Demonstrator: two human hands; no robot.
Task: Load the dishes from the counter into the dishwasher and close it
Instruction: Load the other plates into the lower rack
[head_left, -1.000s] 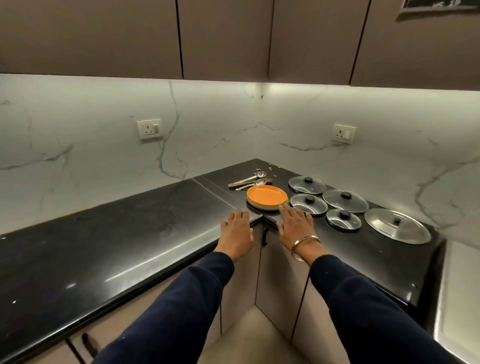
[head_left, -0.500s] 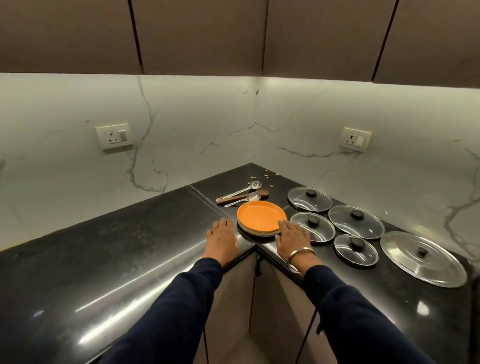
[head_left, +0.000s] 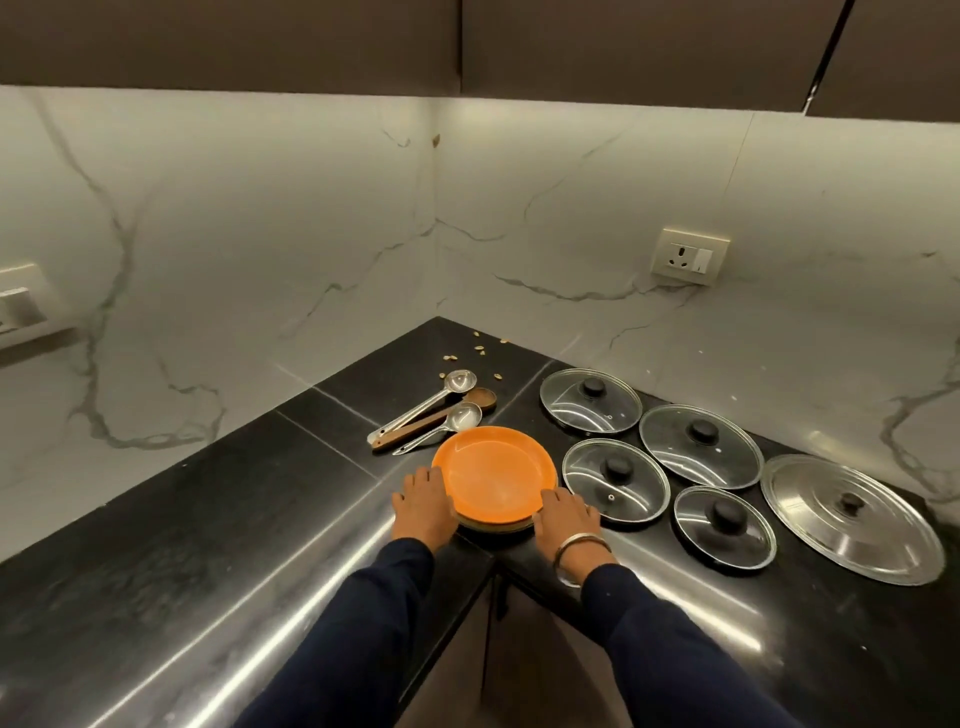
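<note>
On the glossy black stone counter (head_left: 218, 545), my left hand (head_left: 422, 506) and right hand (head_left: 567, 519), fingers loosely flat, flank the orange-topped plate stack (head_left: 493, 475); an uneven lift risks slippage.

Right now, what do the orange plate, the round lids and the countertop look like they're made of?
The orange plate looks like matte plastic: flat colour, soft sheen, though glazed ceramic is possible. Four smaller lids, like this one, seem clear glass with metal rims and black knobs, since the counter shows through. The large lid looks like brushed steel. The countertop appears to be polished black stone, mirroring the lights.
</note>
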